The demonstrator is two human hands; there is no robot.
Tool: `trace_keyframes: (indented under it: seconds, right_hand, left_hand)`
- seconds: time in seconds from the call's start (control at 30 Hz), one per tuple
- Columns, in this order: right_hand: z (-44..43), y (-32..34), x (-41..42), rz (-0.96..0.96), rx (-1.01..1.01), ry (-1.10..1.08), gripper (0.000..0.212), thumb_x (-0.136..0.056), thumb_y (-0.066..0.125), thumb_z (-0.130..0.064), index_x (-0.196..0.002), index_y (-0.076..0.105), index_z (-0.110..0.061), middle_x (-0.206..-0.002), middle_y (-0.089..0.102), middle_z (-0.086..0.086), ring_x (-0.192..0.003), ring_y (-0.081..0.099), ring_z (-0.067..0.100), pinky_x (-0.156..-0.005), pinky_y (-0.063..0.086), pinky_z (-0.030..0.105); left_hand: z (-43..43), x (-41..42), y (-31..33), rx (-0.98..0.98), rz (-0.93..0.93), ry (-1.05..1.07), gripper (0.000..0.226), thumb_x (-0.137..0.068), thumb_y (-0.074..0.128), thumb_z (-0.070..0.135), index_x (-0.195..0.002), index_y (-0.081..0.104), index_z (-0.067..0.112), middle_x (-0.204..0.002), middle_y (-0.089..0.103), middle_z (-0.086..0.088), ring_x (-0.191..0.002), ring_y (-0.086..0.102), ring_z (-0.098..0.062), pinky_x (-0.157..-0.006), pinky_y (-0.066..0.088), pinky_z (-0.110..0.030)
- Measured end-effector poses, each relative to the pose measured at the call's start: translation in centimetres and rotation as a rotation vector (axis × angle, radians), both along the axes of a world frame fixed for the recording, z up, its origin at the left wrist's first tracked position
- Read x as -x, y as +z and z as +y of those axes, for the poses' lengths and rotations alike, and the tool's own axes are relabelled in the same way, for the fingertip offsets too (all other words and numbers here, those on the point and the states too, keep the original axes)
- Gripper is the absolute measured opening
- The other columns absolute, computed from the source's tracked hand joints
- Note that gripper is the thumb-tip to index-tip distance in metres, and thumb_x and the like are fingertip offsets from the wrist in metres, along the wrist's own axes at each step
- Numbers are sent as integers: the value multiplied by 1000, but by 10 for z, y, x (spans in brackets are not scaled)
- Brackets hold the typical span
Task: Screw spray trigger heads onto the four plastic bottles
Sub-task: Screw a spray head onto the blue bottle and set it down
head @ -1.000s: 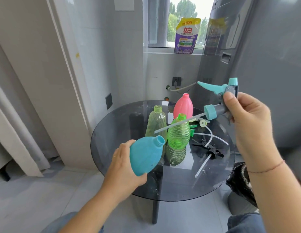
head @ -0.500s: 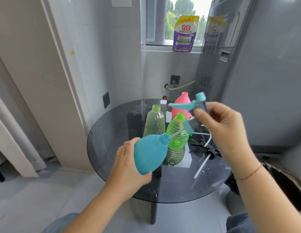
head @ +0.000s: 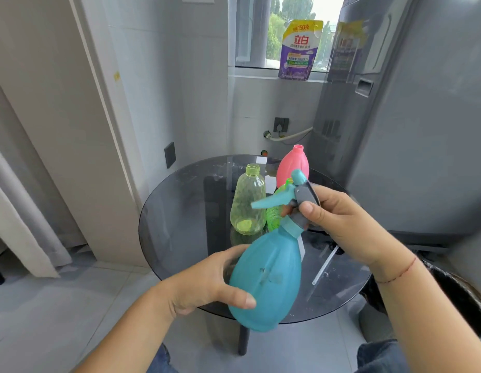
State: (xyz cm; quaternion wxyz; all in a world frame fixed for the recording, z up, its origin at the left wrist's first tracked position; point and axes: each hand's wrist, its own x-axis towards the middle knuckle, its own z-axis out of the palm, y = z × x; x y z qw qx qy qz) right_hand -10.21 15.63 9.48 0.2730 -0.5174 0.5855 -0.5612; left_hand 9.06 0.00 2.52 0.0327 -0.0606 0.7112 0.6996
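Sitting on the neck of the blue bottle (head: pixel 266 278) is the blue and grey spray trigger head (head: pixel 289 203), its collar meeting the bottle's mouth and its lever pointing away from the right hand. The bottle is being held tilted in the air above the near edge of the round glass table (head: pixel 180 224), which serves as the landmark. The left hand (head: pixel 207 284) is wrapping around the bottle's wide lower body, thumb lying across its front. The right hand (head: pixel 339 224) is closing its thumb and fingers on the grey body of the trigger head just above the collar. On the table behind the bottle, a clear pale-green bottle (head: pixel 247 203) is standing upright with an open neck; a bright green bottle (head: pixel 274 216) is showing partly behind the trigger head, and a pink bottle (head: pixel 293 165) is standing toward the table's far edge. A white dip tube (head: pixel 324 265) is lying on the glass below the right hand.
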Motion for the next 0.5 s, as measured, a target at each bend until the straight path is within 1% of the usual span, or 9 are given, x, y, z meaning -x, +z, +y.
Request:
trace_keyframes:
  seconds: [0.03, 0.1, 0.17, 0.27, 0.3, 0.37, 0.4, 0.43, 0.5]
  right_hand:
    - [2, 2, 1, 22, -9, 49, 22, -86, 57, -32, -98, 72, -20, -96, 71, -3, -95, 62, 22, -88, 51, 43]
    - [5, 4, 2, 46, -36, 114, 22, -90, 54, -23, -101, 72, -18, -100, 71, -2, -99, 65, 18, -91, 53, 33]
    - [6, 6, 1, 44, -76, 158, 23, -89, 55, -28, -101, 73, -20, -99, 73, -5, -96, 67, 12, -87, 52, 24]
    - [6, 8, -3, -3, -74, 208, 26, -87, 59, -42, -101, 73, -23, -95, 72, -9, -89, 66, 8, -79, 51, 18]
    - [5, 8, -3, -23, -52, 192, 28, -86, 61, -45, -100, 72, -23, -95, 72, -8, -89, 65, 11, -81, 50, 21]
    - [0, 5, -4, -56, -9, 109, 31, -83, 64, -49, -96, 72, -23, -94, 70, -2, -91, 59, 25, -83, 45, 39]
    - [-2, 2, -5, -81, 8, 50, 29, -80, 65, -49, -94, 72, -24, -93, 69, 1, -90, 55, 28, -82, 40, 46]
    - [-4, 0, -5, -116, 20, -2, 25, -78, 67, -47, -92, 73, -26, -92, 69, 3, -90, 52, 29, -81, 38, 49]
    - [-6, -3, -2, -177, 15, -59, 19, -75, 71, -35, -92, 73, -25, -91, 71, 4, -91, 52, 29, -81, 36, 48]
  left_hand:
    - [-1, 0, 1, -25, -17, -60, 76, -64, 78, 18, -136, 52, 21, -132, 61, -8, -121, 59, -25, -99, 49, -39]
    - [-3, 1, 2, -80, -47, -168, 82, -65, 81, 22, -139, 47, 11, -132, 58, -12, -120, 56, -28, -101, 47, -44]
    - [-4, 3, 2, -126, -60, -252, 91, -65, 85, 33, -141, 42, 5, -133, 55, -14, -119, 54, -30, -102, 45, -44]
    - [-3, 6, 2, -185, -67, -331, 93, -66, 85, 36, -141, 41, 2, -130, 54, -15, -115, 54, -31, -101, 44, -43]
    - [-3, 8, 1, -201, -68, -330, 94, -66, 85, 36, -141, 41, 0, -130, 53, -16, -115, 54, -31, -101, 43, -44]
    - [-1, 10, -1, -239, -57, -295, 94, -66, 84, 35, -141, 40, -1, -131, 52, -18, -117, 51, -34, -103, 40, -46]
    - [-1, 11, -1, -252, -46, -266, 92, -67, 83, 35, -141, 41, 1, -131, 53, -18, -117, 51, -35, -103, 40, -46]
    - [-1, 12, 0, -257, -32, -229, 89, -68, 83, 36, -141, 43, 4, -132, 55, -17, -118, 53, -34, -103, 42, -44]
    - [-2, 13, 2, -245, -5, -144, 85, -68, 83, 38, -139, 48, 10, -132, 58, -14, -118, 56, -31, -99, 47, -42]
